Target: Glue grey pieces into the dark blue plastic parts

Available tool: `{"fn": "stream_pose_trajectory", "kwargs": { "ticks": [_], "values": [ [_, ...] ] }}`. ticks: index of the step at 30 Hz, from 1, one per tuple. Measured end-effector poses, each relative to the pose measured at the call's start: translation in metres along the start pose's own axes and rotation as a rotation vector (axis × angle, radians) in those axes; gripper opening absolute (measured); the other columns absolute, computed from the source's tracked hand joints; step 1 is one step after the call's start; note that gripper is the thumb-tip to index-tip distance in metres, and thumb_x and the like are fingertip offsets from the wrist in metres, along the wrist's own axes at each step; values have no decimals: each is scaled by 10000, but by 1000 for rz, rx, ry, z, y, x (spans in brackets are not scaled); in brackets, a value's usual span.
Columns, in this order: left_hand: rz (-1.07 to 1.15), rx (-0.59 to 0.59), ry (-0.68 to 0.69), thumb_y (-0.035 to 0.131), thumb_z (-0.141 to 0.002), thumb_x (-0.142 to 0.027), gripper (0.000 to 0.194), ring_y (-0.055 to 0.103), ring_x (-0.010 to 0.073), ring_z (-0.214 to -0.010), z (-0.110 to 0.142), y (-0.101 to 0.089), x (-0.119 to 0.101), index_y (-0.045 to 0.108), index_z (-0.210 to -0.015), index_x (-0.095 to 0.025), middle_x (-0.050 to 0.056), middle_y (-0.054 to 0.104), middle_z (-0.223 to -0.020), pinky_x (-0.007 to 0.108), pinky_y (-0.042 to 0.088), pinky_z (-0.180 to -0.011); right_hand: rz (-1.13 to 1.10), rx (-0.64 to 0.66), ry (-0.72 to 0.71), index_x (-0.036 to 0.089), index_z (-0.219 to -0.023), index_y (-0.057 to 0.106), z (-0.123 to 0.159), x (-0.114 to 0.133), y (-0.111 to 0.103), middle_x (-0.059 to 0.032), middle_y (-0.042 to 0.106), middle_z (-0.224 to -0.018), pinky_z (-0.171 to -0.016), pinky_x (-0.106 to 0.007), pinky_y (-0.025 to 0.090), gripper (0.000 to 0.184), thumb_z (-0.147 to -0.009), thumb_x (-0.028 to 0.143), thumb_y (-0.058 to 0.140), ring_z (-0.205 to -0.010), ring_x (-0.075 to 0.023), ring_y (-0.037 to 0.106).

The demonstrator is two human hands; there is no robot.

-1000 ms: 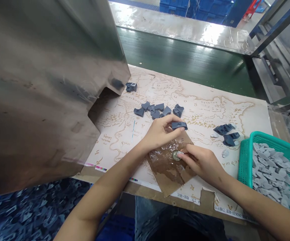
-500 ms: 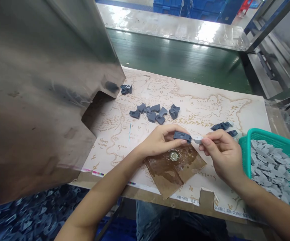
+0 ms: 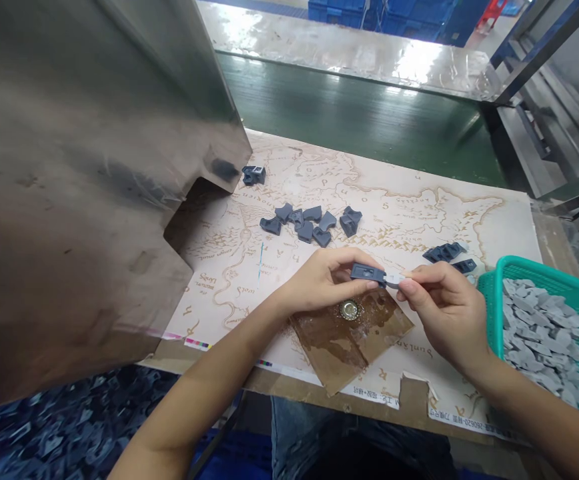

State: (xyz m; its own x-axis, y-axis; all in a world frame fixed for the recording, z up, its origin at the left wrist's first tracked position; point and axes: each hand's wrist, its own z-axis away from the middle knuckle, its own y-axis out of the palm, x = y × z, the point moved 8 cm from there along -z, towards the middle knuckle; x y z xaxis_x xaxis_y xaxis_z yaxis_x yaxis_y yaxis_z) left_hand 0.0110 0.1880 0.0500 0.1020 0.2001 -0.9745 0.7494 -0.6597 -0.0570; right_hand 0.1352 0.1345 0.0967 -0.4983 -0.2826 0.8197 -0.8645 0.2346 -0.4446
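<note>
Both hands pinch, the left hand (image 3: 325,280) with its fingers shut on a dark grey plastic part (image 3: 367,273), the right hand (image 3: 444,313) on a pale grey piece (image 3: 393,279) touching it.

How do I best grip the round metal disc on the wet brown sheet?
Pinch the metal disc by its rim from above, on the side nearest you. It lies flat on the wet sheet, so no edge stands up, and the left hand sits just beyond it.
</note>
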Motion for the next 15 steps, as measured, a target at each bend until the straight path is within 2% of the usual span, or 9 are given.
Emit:
{"fn": "stream_pose_trajectory", "kwargs": {
  "ticks": [4,7,10,15],
  "values": [
    [-63,5,46,619,-789,-247,159,642,136,-786,0,0,-4,667,-899,-142,65,707,-875,251,514,-712,136,78,-79,220,-697,581,-1,8,1,40,647,-609,-483,-157,465,130,-812,182,628,-517,-72,594],
    [-112,48,89,606,-794,-208,130,640,137,-791,0,4,-7,668,-887,-143,67,712,-864,257,506,-721,149,164,-50,215,-694,587,-2,5,5,31,639,-603,-466,-170,453,136,-827,209,615,-507,-79,581],
    [-77,31,113,605,-794,-209,134,641,136,-773,1,6,-6,665,-886,-130,76,711,-853,250,505,-699,50,197,29,212,-694,576,-1,-3,8,29,622,-587,-454,-174,448,152,-839,253,601,-495,-81,575],
    [8,-52,123,620,-784,-232,142,641,135,-748,2,5,-2,663,-869,-126,75,706,-828,249,510,-682,-134,162,123,212,-707,562,3,-14,9,24,621,-601,-457,-177,471,169,-822,320,622,-483,-78,575]
  ]
}}
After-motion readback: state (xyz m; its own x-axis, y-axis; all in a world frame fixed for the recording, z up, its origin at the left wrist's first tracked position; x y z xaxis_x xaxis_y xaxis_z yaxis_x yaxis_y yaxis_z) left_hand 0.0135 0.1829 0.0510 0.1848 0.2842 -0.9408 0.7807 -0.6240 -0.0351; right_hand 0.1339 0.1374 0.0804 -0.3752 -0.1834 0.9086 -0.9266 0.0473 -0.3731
